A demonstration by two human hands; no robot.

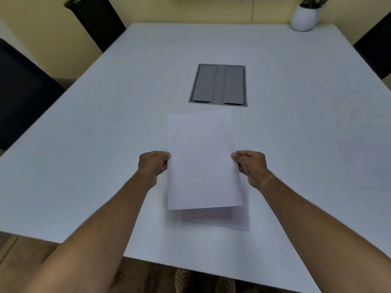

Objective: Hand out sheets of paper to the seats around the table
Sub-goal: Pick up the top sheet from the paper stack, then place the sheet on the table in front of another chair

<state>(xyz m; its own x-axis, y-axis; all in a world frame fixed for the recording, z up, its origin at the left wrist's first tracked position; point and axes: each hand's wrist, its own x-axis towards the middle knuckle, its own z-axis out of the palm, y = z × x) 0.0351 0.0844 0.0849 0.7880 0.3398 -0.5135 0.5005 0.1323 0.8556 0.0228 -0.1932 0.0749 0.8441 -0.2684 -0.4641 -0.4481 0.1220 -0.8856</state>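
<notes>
A white sheet of paper (201, 161) hangs just above the white table (105, 123), in front of me. My left hand (153, 163) pinches its left edge and my right hand (250, 164) pinches its right edge. Beneath it another white sheet (224, 219) lies flat on the table near the front edge, mostly hidden by the held sheet. A third white sheet (366, 166) lies flat at the table's right side, cut off by the frame edge.
A grey cable hatch (219, 85) is set into the table's middle. A white plant pot (304, 17) stands at the far right corner. Black chairs stand at the left (23, 98), far left (97, 20) and right (376, 49).
</notes>
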